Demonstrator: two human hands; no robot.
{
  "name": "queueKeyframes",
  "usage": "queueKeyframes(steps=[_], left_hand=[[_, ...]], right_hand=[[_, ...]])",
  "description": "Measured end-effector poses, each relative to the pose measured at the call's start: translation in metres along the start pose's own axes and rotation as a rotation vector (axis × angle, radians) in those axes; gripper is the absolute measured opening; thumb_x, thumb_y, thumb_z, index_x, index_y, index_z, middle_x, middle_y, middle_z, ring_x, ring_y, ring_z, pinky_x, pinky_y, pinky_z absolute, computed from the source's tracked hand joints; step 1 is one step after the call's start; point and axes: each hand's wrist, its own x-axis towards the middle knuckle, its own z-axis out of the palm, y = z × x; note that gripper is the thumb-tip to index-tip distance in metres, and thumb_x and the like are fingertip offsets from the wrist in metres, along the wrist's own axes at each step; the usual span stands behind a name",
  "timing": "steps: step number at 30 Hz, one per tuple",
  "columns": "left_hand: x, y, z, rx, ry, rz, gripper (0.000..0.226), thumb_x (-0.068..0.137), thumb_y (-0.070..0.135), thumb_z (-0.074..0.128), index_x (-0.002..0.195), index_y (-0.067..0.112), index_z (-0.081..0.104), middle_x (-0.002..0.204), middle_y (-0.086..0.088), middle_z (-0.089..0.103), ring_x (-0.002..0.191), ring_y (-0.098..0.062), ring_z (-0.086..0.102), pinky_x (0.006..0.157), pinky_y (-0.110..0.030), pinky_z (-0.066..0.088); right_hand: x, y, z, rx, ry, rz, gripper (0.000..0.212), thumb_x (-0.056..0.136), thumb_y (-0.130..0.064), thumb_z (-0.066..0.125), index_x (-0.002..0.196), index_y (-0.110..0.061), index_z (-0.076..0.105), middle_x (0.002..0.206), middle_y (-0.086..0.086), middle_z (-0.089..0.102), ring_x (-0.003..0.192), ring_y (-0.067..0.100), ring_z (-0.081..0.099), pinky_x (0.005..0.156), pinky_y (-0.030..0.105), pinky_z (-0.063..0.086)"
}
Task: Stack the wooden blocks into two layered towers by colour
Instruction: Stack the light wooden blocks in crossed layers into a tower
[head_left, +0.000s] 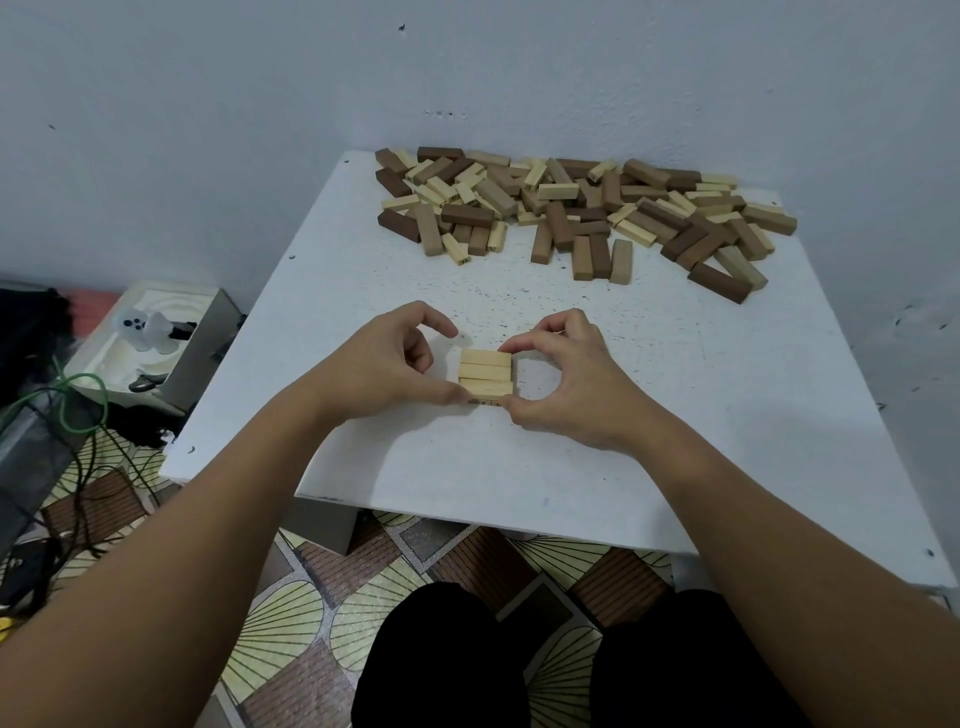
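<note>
Three pale wooden blocks (485, 373) lie side by side as one flat layer near the middle of the white table (675, 395). My left hand (395, 358) pinches the layer's left end with thumb and curled fingers. My right hand (566, 374) pinches the right end, thumb at the near corner and forefinger at the far corner. A loose pile of blocks (576, 213) in dark brown, mid brown and pale wood is spread along the table's far edge.
The wall stands just behind the pile. Left of the table, on the floor, sits a white box (150, 343) with a small plush toy and some cables (78, 415). My knees (571, 660) are below the table's near edge.
</note>
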Motion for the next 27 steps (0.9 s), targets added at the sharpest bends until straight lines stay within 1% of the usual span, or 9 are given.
queueKeyframes(steps=[3, 7, 11, 14, 17, 20, 22, 25, 27], left_hand=[[-0.005, -0.006, 0.0, -0.079, 0.032, -0.005, 0.05, 0.073, 0.026, 0.094, 0.113, 0.028, 0.066, 0.071, 0.001, 0.051, 0.065, -0.01, 0.047, 0.063, -0.024, 0.038], [-0.011, -0.014, 0.005, -0.154, 0.098, -0.009, 0.032, 0.076, 0.023, 0.092, 0.102, 0.024, 0.074, 0.067, 0.004, 0.049, 0.064, -0.012, 0.043, 0.06, -0.023, 0.034], [-0.012, -0.017, 0.008, -0.218, 0.108, -0.022, 0.028, 0.076, 0.025, 0.093, 0.099, 0.022, 0.077, 0.069, 0.003, 0.05, 0.067, -0.014, 0.044, 0.063, -0.025, 0.035], [-0.013, -0.016, 0.011, -0.259, 0.189, -0.043, 0.002, 0.088, 0.022, 0.082, 0.09, 0.023, 0.081, 0.069, 0.002, 0.05, 0.067, -0.011, 0.045, 0.063, -0.023, 0.037], [-0.014, -0.015, 0.016, -0.203, 0.243, -0.05, 0.021, 0.094, 0.011, 0.067, 0.087, 0.024, 0.083, 0.072, -0.014, 0.055, 0.063, -0.007, 0.044, 0.056, -0.016, 0.036], [-0.015, -0.012, 0.016, -0.174, 0.231, -0.057, 0.025, 0.092, 0.009, 0.063, 0.085, 0.022, 0.083, 0.085, -0.026, 0.063, 0.06, -0.008, 0.041, 0.052, -0.013, 0.032], [-0.015, -0.012, 0.015, -0.173, 0.221, -0.065, 0.024, 0.092, 0.01, 0.063, 0.082, 0.022, 0.082, 0.089, -0.026, 0.065, 0.063, -0.009, 0.041, 0.053, -0.014, 0.032], [-0.012, -0.012, 0.014, -0.16, 0.203, -0.082, 0.024, 0.092, 0.013, 0.063, 0.081, 0.024, 0.082, 0.092, -0.016, 0.072, 0.068, -0.012, 0.044, 0.057, -0.02, 0.033], [-0.011, -0.012, 0.014, -0.159, 0.185, -0.083, 0.025, 0.093, 0.014, 0.064, 0.081, 0.025, 0.083, 0.093, -0.012, 0.074, 0.068, -0.01, 0.045, 0.056, -0.017, 0.034]], right_hand=[[0.0, 0.001, 0.001, 0.007, 0.007, -0.008, 0.057, 0.073, -0.051, 0.085, 0.125, -0.046, 0.063, 0.122, -0.017, 0.034, 0.127, 0.009, 0.033, 0.111, 0.037, 0.038], [-0.001, 0.002, 0.001, -0.003, 0.009, -0.013, 0.065, 0.073, -0.054, 0.085, 0.133, -0.046, 0.059, 0.124, -0.017, 0.033, 0.128, 0.009, 0.033, 0.111, 0.034, 0.036], [-0.003, 0.003, 0.0, 0.006, 0.009, -0.012, 0.07, 0.073, -0.055, 0.085, 0.137, -0.045, 0.057, 0.127, -0.016, 0.033, 0.13, 0.01, 0.032, 0.112, 0.035, 0.036], [-0.005, 0.003, 0.001, 0.024, 0.022, -0.012, 0.07, 0.073, -0.055, 0.086, 0.136, -0.044, 0.059, 0.126, -0.017, 0.032, 0.13, 0.01, 0.033, 0.113, 0.034, 0.036], [-0.006, 0.003, 0.003, 0.016, 0.04, -0.013, 0.07, 0.073, -0.057, 0.086, 0.136, -0.043, 0.059, 0.125, -0.016, 0.033, 0.129, 0.01, 0.034, 0.112, 0.034, 0.037], [-0.005, 0.003, 0.005, 0.009, 0.05, -0.014, 0.071, 0.072, -0.059, 0.085, 0.136, -0.043, 0.059, 0.125, -0.015, 0.034, 0.128, 0.011, 0.035, 0.112, 0.036, 0.039], [-0.005, 0.003, 0.005, 0.01, 0.05, -0.009, 0.072, 0.071, -0.06, 0.085, 0.136, -0.043, 0.059, 0.125, -0.015, 0.034, 0.128, 0.011, 0.034, 0.111, 0.036, 0.038], [-0.005, 0.002, 0.004, -0.001, 0.047, -0.007, 0.073, 0.071, -0.06, 0.085, 0.136, -0.043, 0.058, 0.125, -0.015, 0.033, 0.128, 0.011, 0.034, 0.11, 0.033, 0.037], [-0.005, 0.001, 0.004, -0.011, 0.045, -0.007, 0.073, 0.071, -0.06, 0.085, 0.137, -0.042, 0.058, 0.125, -0.015, 0.033, 0.127, 0.01, 0.033, 0.109, 0.031, 0.035]])
